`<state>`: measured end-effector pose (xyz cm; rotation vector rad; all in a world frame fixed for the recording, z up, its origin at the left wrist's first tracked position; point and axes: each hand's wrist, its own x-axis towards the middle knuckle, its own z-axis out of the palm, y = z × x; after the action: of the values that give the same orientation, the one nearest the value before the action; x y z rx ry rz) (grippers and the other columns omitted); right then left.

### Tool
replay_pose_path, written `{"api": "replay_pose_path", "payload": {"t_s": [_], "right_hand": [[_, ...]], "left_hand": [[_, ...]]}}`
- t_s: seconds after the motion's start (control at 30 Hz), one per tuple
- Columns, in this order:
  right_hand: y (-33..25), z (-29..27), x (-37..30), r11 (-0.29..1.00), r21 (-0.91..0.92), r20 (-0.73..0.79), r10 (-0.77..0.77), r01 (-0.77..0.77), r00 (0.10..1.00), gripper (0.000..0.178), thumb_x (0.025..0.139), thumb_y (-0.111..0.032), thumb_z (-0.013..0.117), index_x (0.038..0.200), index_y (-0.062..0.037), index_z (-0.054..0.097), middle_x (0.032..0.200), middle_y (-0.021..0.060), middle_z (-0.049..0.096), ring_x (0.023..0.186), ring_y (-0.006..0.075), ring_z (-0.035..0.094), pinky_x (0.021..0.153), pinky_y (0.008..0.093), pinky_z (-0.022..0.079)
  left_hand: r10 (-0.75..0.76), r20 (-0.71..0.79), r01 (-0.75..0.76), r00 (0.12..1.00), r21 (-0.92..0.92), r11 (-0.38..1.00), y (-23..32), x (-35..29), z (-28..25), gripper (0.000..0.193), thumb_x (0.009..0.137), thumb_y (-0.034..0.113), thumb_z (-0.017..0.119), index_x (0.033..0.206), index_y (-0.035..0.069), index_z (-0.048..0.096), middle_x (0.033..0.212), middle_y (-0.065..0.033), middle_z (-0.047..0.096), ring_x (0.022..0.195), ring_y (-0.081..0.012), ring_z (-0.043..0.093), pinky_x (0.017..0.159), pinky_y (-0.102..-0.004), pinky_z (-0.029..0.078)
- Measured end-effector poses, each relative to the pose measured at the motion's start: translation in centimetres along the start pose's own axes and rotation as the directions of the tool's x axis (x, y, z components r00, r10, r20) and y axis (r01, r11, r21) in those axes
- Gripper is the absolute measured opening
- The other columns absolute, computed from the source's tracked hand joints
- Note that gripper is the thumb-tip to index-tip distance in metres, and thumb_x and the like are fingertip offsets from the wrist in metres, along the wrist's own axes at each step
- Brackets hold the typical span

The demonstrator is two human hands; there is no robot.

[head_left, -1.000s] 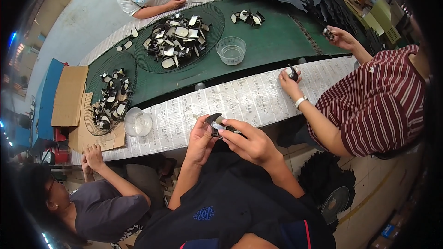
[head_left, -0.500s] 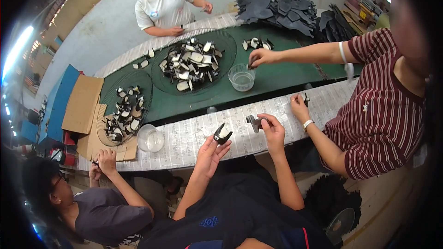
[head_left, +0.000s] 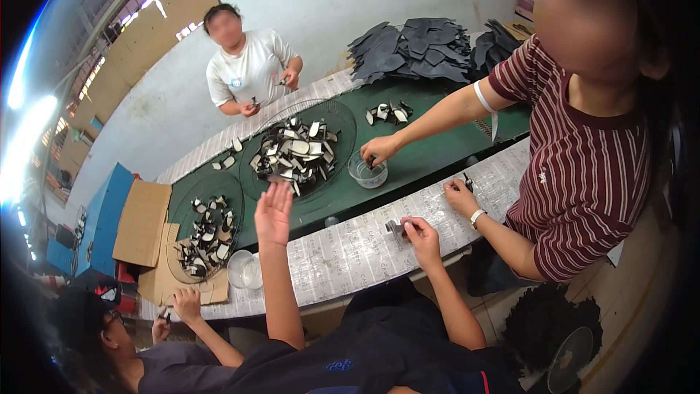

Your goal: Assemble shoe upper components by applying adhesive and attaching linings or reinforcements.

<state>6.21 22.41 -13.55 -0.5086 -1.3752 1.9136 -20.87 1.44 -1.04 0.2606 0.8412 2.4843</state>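
A heaped wire tray [head_left: 340,163] and clear bowl [head_left: 369,180] are sitting ahead — left hand [head_left: 274,219] hovering by the tray, fingers extended — right hand [head_left: 423,242] pinching a small dark-grey piece [head_left: 396,228] over the desk [head_left: 357,248]

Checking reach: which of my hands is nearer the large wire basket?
Left. Your left hand is open by the near edge of the large wire basket; your right hand holds a grey piece farther right, over the bench.
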Motion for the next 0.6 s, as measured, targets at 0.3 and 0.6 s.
{"api": "replay_pose_path", "payload": {"t_s": [0.3,0.6], "right_hand": [[-0.1,-0.1,0.0,0.999,-0.051,0.026,0.016,-0.015,1.0,0.021,0.096,-0.013,0.059,0.111,0.0005,0.064,0.097,0.0033,0.066,0.081,0.008,0.059,0.074,0.0226,0.049],[0.6,0.0,0.5,0.999,-0.048,0.004,0.004,-0.004,1.0,0.02,0.094,-0.013,0.061,0.109,0.0006,0.066,0.087,0.001,0.065,0.075,0.0061,0.058,0.069,0.0206,0.047]], "left_hand": [[-0.116,-0.095,0.12,0.989,0.037,0.992,-3.6,-0.9,-2.0,0.037,0.098,0.017,0.043,0.128,-0.004,0.051,0.134,-0.0181,0.054,0.127,-0.033,0.051,0.107,-0.0463,0.044],[-0.239,-0.15,0.276,0.959,0.311,0.91,-8.8,0.5,-1.7,0.041,0.097,0.023,0.049,0.131,0.0,0.048,0.127,-0.0148,0.059,0.114,-0.032,0.059,0.094,-0.0425,0.05]]}}
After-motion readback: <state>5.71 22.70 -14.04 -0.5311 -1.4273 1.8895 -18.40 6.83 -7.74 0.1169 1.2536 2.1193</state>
